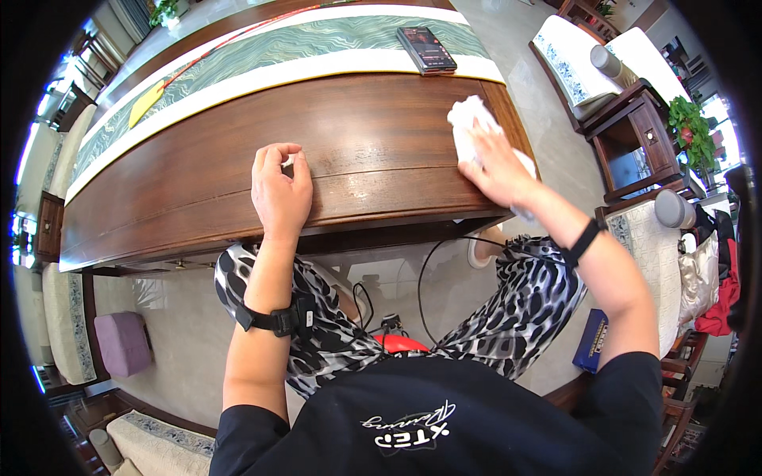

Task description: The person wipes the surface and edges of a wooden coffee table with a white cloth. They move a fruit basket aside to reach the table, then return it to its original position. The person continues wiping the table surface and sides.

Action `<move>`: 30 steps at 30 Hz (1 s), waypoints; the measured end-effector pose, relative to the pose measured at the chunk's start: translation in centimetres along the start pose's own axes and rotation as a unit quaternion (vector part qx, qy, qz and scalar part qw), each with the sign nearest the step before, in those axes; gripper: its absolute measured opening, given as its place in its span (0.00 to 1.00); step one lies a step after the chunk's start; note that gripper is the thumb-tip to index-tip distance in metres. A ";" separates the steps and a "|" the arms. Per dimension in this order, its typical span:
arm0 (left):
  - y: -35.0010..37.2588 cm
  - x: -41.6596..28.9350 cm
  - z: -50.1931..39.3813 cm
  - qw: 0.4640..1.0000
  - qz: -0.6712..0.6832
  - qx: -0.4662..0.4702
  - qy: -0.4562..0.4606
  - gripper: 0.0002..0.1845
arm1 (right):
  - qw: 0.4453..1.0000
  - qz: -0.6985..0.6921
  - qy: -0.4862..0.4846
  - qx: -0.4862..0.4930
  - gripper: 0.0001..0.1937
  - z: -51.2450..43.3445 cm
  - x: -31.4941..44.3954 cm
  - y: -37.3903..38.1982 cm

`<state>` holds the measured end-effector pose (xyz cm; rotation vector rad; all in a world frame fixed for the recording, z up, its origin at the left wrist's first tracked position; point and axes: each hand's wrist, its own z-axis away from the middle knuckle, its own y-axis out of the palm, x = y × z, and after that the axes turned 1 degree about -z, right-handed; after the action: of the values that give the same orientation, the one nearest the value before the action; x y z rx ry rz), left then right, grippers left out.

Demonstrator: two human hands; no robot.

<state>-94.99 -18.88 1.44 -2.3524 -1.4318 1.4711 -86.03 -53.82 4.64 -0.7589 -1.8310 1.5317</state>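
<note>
A dark wooden table point(238, 143) with a glossy top spans the view before me. My right hand point(497, 163) presses a crumpled white cloth or tissue point(470, 128) onto the tabletop near its right end. Part of the cloth shows past the fingertips and beside the wrist. Damp-looking marks show on the wood between my hands. My left hand point(283, 184) rests at the table's near edge, fingers curled with the thumb close to the index finger. A small pale patch shows between thumb and finger; whether it is an object I cannot tell.
A green and white table runner point(333, 35) lies along the far side. On it are a dark smartphone point(426, 50) and a thin red stick with a yellow flat end point(146, 104). Black cables hang between my knees. A purple stool point(122, 344) stands at left, a blue box point(590, 340) at right.
</note>
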 end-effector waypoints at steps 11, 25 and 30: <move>0.1 0.3 0.2 0.993 0.117 -0.024 0.002 0.04 | 0.998 -0.017 -0.009 0.065 0.38 -5.8 3.3 1.2; -4.0 3.5 0.1 0.996 -0.048 -0.071 -0.031 0.07 | 0.990 0.021 0.084 0.111 0.47 -26.2 12.8 5.5; -2.7 3.1 0.1 0.994 -0.051 -0.081 -0.052 0.17 | 0.986 0.056 -0.130 0.090 0.33 -26.5 17.9 6.1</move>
<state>-96.50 -15.18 0.49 -2.2788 -1.7310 1.5279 -76.81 -22.60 3.85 -0.6076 -1.8247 1.9159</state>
